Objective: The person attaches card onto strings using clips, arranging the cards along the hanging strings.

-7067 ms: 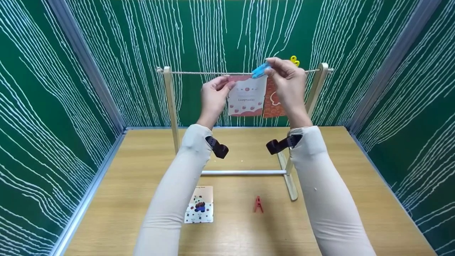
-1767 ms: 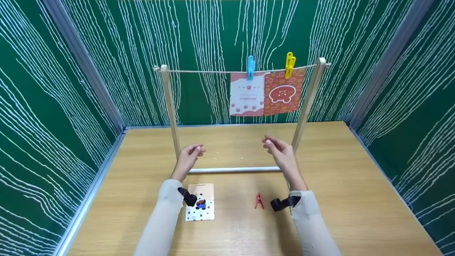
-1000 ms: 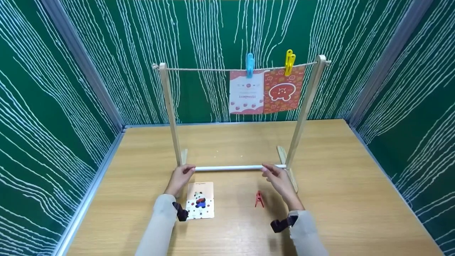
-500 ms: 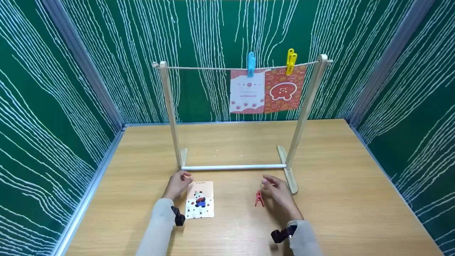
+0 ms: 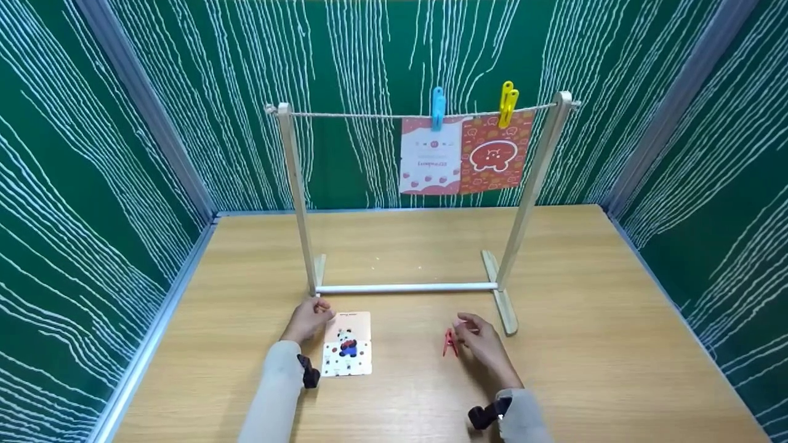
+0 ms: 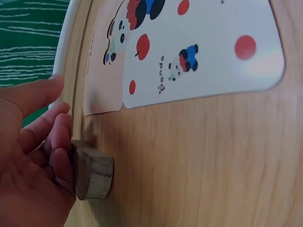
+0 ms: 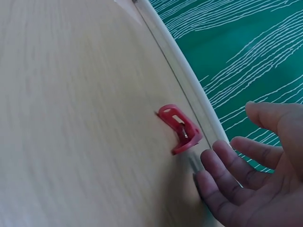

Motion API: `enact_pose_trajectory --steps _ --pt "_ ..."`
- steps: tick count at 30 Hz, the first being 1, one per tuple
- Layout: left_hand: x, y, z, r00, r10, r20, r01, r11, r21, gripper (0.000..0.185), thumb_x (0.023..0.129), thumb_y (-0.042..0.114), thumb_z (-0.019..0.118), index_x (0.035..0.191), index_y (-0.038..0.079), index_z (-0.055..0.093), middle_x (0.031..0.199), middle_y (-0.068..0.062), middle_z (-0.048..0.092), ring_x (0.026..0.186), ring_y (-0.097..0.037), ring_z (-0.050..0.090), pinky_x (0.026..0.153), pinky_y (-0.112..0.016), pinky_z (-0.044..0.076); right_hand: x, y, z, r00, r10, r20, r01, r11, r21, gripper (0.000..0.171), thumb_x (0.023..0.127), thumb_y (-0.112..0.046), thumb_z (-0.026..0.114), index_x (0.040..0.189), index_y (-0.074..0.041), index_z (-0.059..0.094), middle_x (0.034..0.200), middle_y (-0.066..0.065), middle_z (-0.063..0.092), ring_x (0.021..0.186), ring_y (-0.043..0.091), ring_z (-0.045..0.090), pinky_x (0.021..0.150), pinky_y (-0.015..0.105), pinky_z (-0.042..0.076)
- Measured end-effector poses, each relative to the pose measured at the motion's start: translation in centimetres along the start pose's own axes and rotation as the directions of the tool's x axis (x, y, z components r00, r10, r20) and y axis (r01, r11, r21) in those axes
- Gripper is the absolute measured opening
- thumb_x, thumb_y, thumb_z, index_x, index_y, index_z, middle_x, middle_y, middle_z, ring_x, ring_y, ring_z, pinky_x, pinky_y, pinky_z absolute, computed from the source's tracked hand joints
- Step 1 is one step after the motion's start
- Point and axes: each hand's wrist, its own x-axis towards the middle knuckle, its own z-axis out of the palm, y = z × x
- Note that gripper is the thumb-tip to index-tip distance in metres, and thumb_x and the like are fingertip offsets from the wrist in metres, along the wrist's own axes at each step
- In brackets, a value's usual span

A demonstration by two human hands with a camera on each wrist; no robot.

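My left hand [image 5: 308,320] is low by the upper left corner of a panda card [image 5: 348,343] on the table. In the left wrist view its loosely bent fingers are apart from the card [image 6: 203,56] and beside the stand's wooden foot [image 6: 94,172]; whether they touch the foot is unclear. My right hand [image 5: 483,344] hovers close to a red clothespin [image 5: 450,343]. The right wrist view has the spread fingers just short of the clothespin [image 7: 181,127], holding nothing. On the rope hang a strawberry card [image 5: 431,157] under a blue clothespin [image 5: 438,107] and a red card [image 5: 495,154] under a yellow clothespin [image 5: 508,103].
A wooden stand [image 5: 535,184] carries the rope [image 5: 351,115] between two uprights, with a white crossbar [image 5: 406,288] low down. The stand's right foot [image 5: 506,314] lies beyond my right hand. Green panels with white lines rise around the wooden table [image 5: 400,406].
My right hand has let go of the blue clothespin and my left hand of the strawberry card. Both hands have come down, the left beside the panda card and the right to the red clothespin.
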Motion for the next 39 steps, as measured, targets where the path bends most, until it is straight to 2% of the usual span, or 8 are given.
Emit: enact_pose_trajectory --steps 6,10,14,18,24,27,39 --pt "0.3 0.1 -0.1 0.998 -0.057 0.035 0.057 0.998 0.009 0.025 0.086 0.013 0.067 0.106 0.003 0.056 0.077 0.0 0.048 0.05 -0.008 0.036 0.043 -0.02 0.031 -0.3 0.7 0.5 1.0 0.0 -0.021 -0.001 0.996 -0.086 0.039 0.092 -0.019 0.063 0.122 0.005 0.058 0.105 0.015 0.067 0.094 0.021 0.062 0.08 0.027 0.049" --pt "0.2 0.2 -0.3 0.996 -0.069 0.057 0.067 0.997 0.024 0.029 0.085 0.012 0.069 0.109 0.001 0.056 0.077 0.0 0.046 0.05 -0.008 0.037 0.043 -0.02 0.032 -0.6 1.1 0.8 0.998 -0.045 -0.035 0.04 0.99 -0.132 0.038 0.088 -0.02 0.068 0.114 0.006 0.061 0.095 0.012 0.066 0.084 0.016 0.06 0.072 0.023 0.047" --pt "0.1 0.4 -0.6 0.993 -0.089 0.077 0.09 0.996 -0.003 0.033 0.083 0.01 0.071 0.11 0.0 0.055 0.077 0.0 0.046 0.051 -0.008 0.038 0.044 -0.02 0.033 -0.8 1.0 0.9 0.998 -0.063 -0.01 0.061 0.991 -0.122 0.038 0.083 -0.017 0.072 0.111 0.006 0.06 0.088 0.009 0.062 0.077 0.013 0.055 0.065 0.021 0.046" --pt "0.1 0.4 -0.7 0.991 -0.105 0.085 0.105 0.994 0.0 0.037 0.079 0.008 0.074 0.11 0.0 0.055 0.08 -0.001 0.047 0.053 -0.009 0.04 0.045 -0.021 0.035 -0.9 1.0 1.0 0.998 -0.064 0.028 0.067 0.987 -0.148 0.044 0.079 -0.016 0.077 0.112 0.007 0.058 0.09 0.01 0.059 0.08 0.016 0.054 0.07 0.024 0.046" --pt "0.4 0.7 -0.7 0.988 -0.129 0.081 0.126 0.991 0.043 0.038 0.077 0.007 0.077 0.109 0.002 0.056 0.077 -0.001 0.046 0.052 -0.01 0.04 0.045 -0.022 0.034 -0.8 1.2 0.9 0.996 -0.06 0.062 0.073 0.971 -0.227 0.055 0.073 -0.018 0.082 0.116 0.005 0.057 0.103 0.014 0.059 0.094 0.024 0.057 0.087 0.039 0.047" --pt "0.4 0.9 -0.6 0.988 -0.127 0.088 0.122 0.991 0.061 0.04 0.076 0.006 0.078 0.109 0.002 0.056 0.074 0.0 0.045 0.052 -0.01 0.04 0.045 -0.023 0.035 -0.8 1.3 0.9 0.996 -0.055 0.066 0.069 0.968 -0.24 0.059 0.07 -0.02 0.084 0.117 0.003 0.057 0.108 0.016 0.059 0.098 0.027 0.057 0.091 0.045 0.046" --pt "0.2 0.9 -0.3 0.993 -0.093 0.077 0.083 0.989 0.123 0.039 0.072 0.002 0.08 0.102 0.002 0.056 0.073 -0.002 0.047 0.055 -0.013 0.044 0.045 -0.025 0.037 -0.6 1.5 1.0 0.997 -0.037 0.072 0.055 0.962 -0.269 0.059 0.068 -0.023 0.086 0.116 -0.001 0.057 0.107 0.014 0.057 0.097 0.025 0.056 0.09 0.043 0.046"
